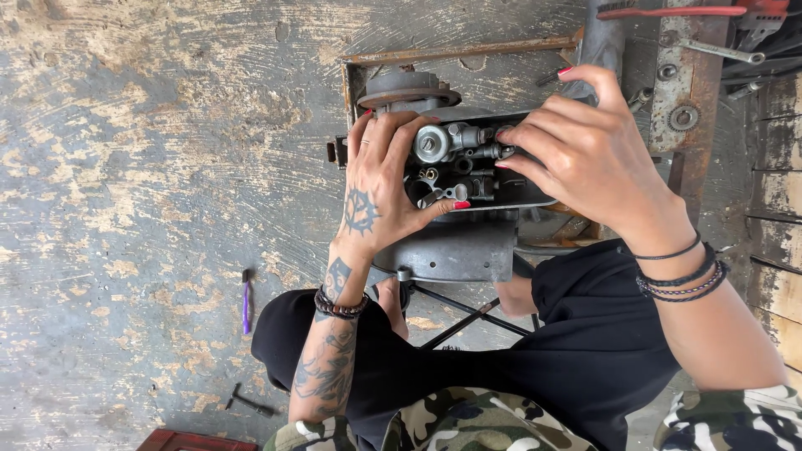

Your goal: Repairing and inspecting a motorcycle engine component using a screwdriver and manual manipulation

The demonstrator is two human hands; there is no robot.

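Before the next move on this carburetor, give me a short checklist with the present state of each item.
1. Left hand steadies the carburetor: ok, palm and fingers lie over its left side.
2. Right hand on the work: ok, fingertips at the carburetor's right end.
3. Which small part the right fingertips pinch: cannot tell, the fingers hide it.
4. Support under the carburetor: ok, it sits on a grey metal housing over the lap.
5. Tools within sight: ok, a purple-handled tool and a small dark tool lie on the floor, apart from both hands.
6. Red-handled pliers on the rusty bench: ok, untouched.
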